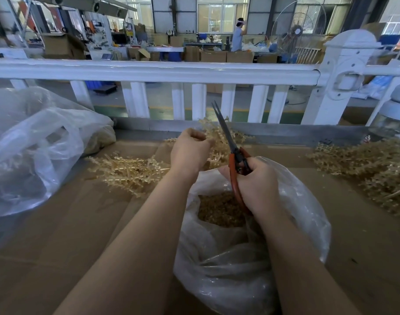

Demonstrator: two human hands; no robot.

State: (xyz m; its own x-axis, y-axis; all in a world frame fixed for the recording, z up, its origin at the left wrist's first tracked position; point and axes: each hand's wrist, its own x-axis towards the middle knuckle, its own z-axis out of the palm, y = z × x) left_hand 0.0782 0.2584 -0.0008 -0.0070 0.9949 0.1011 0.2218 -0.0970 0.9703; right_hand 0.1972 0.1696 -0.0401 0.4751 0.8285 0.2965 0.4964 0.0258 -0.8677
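Work in hand: trimming small parts off a tan plastic sprue (219, 153) so that they drop into the open clear bag (296, 201).

Position: The left hand (190, 151) holds the sprue above the far rim of the bag, its fingers (200, 136) curled and pinching one branch. The right hand (256, 183) is wrapped tightly round the orange handles of the scissors (226, 135). The blades point up and away, almost together, with only the tips parted. Cut pieces (219, 210) lie in the bag. Uncut sprues lie in a left pile (128, 169) and a right pile (376, 169) on the cardboard-covered desk (80, 223).

Hazards, as judged from this position:
- The blades pass just beside the left fingertips. A cut taken too near the pinch point may nick a finger.
- The sprue sits at the bag's far edge, not over its mouth. Clipped parts may fall onto the desk and mix with the left pile.
- The right wrist rests against the bag's rim. Pressure there may fold the opening shut or tip the bag.
- A loose pinch may let the sprue twist as the blades bite, leaving a ragged cut.
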